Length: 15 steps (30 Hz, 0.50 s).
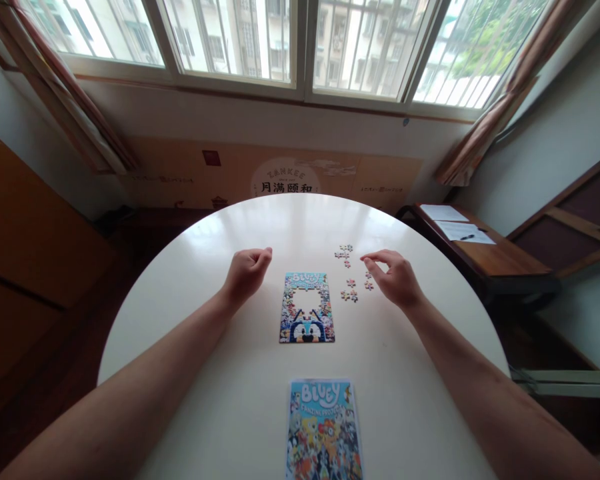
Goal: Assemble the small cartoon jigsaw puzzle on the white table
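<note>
A partly assembled jigsaw puzzle [307, 328] lies flat near the middle of the white round table, with a ragged white gap in its upper centre. My left hand [249, 272] rests as a closed fist to its left, apart from it, and nothing shows in the fingers. Over on the right, my right hand [396, 277] has thumb and forefinger tips close together in a pinch; whatever is between them is too small to make out. Loose puzzle pieces [350, 296] lie between the puzzle and this hand, with other pieces [369, 285] just under its thumb.
A printed picture card [325, 427] lies at the near side of the white table [205, 400]. Papers [463, 232] and a pen [467, 237] are on a wooden side table [510, 257] at right. Beyond the table are a cardboard panel [180, 160] and windows.
</note>
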### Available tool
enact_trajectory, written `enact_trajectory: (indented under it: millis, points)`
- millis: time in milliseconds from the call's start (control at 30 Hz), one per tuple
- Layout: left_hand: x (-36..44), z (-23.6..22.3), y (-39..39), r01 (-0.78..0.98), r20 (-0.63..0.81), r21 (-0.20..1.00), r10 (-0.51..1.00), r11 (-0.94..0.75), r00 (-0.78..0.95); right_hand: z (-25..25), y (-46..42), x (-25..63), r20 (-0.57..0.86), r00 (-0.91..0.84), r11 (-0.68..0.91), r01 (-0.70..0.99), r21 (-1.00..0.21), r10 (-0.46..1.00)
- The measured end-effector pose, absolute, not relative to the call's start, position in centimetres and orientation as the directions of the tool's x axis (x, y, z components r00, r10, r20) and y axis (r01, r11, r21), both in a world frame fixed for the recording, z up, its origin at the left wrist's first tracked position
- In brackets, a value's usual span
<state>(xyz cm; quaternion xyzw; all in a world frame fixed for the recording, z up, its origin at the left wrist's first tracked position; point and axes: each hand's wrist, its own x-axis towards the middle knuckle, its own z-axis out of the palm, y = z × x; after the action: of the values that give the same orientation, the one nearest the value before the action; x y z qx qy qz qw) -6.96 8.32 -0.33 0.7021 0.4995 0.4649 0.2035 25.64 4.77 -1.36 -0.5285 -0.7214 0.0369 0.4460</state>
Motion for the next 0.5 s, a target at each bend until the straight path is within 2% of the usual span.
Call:
enact_trajectory:
  millis: [200, 500]
  points:
    - [-7.0, -0.3, 8.3, 0.517, 0.442, 0.752, 0.895, -0.408, 0.063, -2.1, 5.3, 26.0, 0.542, -0.080, 0.397, 0.770, -0.500, 0.836]
    - [-7.1, -0.2, 8.3, 0.526, 0.473, 0.737, 0.880, -0.424, 0.047, -2.4, 5.7, 26.8, 0.576, 0.087, 0.362, 0.699, -0.616, 0.813]
